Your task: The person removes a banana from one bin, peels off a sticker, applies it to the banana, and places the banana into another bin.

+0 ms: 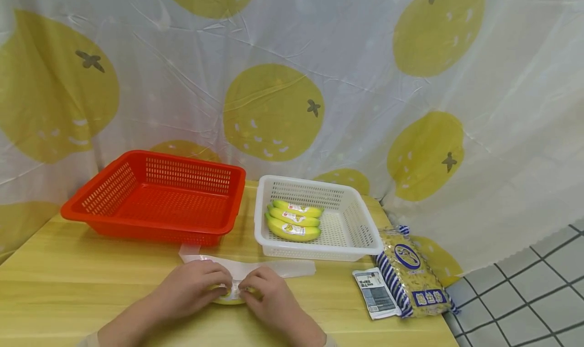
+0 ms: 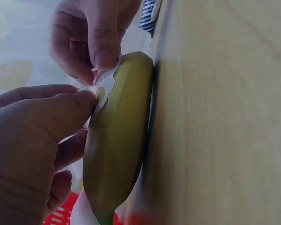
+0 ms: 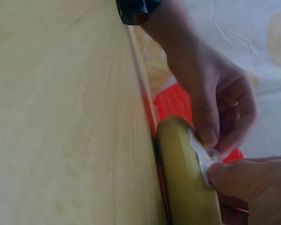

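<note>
A yellow banana [image 1: 229,301] lies on the table between my two hands, its green-tinged stem end toward the left. On its upper side is a white printed sticker [image 2: 104,89], its edge wavy against the peel. My left hand [image 1: 197,287] pinches the sticker's left end, thumb tip right at the banana. At the other end, my right hand [image 1: 272,297] pinches the sticker with thumb and finger. Just behind the hands lies a strip of whitish backing paper [image 1: 292,268]. The curled fingers hide part of the banana in the head view.
A red plastic basket [image 1: 155,230] stands at the back left. Beside it, a white basket [image 1: 315,250] holds three stickered bananas [image 1: 294,230]. To the right lie a small white-and-grey packet [image 1: 376,292] and a yellow bag with blue stripes [image 1: 412,273], near the table's right edge.
</note>
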`<state>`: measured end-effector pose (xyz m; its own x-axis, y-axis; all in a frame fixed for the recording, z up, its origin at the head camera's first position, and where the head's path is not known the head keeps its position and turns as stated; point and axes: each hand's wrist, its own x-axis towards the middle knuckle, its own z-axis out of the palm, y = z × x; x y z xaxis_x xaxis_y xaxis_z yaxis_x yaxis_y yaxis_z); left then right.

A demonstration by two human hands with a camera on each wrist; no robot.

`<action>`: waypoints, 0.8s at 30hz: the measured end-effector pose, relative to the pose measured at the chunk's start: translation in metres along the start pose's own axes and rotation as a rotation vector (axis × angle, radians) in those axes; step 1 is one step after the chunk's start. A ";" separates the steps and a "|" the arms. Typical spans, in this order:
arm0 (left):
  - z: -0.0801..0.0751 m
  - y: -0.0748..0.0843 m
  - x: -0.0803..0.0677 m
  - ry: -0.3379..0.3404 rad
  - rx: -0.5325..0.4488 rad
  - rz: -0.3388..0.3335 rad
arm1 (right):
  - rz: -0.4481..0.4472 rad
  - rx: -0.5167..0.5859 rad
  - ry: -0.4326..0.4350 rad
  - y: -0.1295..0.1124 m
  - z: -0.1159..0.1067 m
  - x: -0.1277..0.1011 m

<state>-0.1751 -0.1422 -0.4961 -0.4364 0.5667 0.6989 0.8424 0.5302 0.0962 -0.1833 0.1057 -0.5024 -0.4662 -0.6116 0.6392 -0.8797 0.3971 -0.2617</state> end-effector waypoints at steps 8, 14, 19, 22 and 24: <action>0.003 -0.004 -0.004 -0.014 -0.019 0.002 | 0.005 -0.002 -0.033 0.000 -0.002 0.000; 0.001 -0.002 -0.003 -0.061 0.001 -0.066 | 0.075 -0.033 -0.100 -0.001 -0.008 0.000; 0.000 0.000 -0.002 -0.104 -0.004 -0.113 | 0.124 -0.055 -0.158 0.001 -0.012 0.000; 0.001 0.002 -0.001 -0.125 0.017 -0.136 | 0.129 -0.053 -0.177 0.001 -0.011 -0.001; 0.002 0.005 -0.001 -0.144 0.044 -0.155 | 0.107 -0.068 -0.175 0.001 -0.009 -0.001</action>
<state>-0.1714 -0.1389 -0.4975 -0.6033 0.5584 0.5694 0.7482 0.6435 0.1617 -0.1825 0.1126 -0.4970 -0.5711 -0.6708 0.4732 -0.8186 0.5081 -0.2678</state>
